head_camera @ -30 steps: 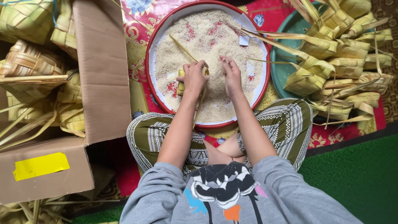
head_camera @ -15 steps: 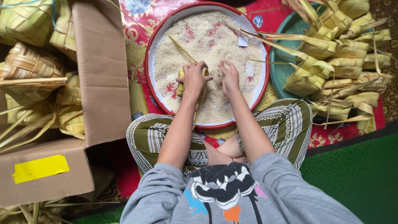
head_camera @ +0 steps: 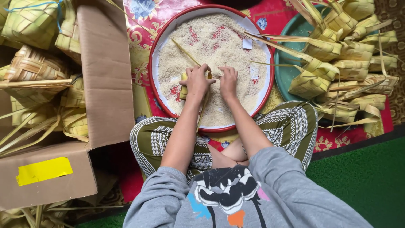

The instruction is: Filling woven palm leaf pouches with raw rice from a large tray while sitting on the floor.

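Woven palm-leaf pouch, small and yellow-green, sits at frame centre over a red-rimmed tray of raw rice. The left hand clamps it; the right hand, fingers curled, works rice just beside. Its loose strips run from upper left to lower centre. Keeping the opening upward should prevent spills.

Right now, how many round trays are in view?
2. The red-rimmed tray of rice lies under both hands, left hand and right hand. The green tray sits beside it, under woven leaf pouches. Others may be hidden.
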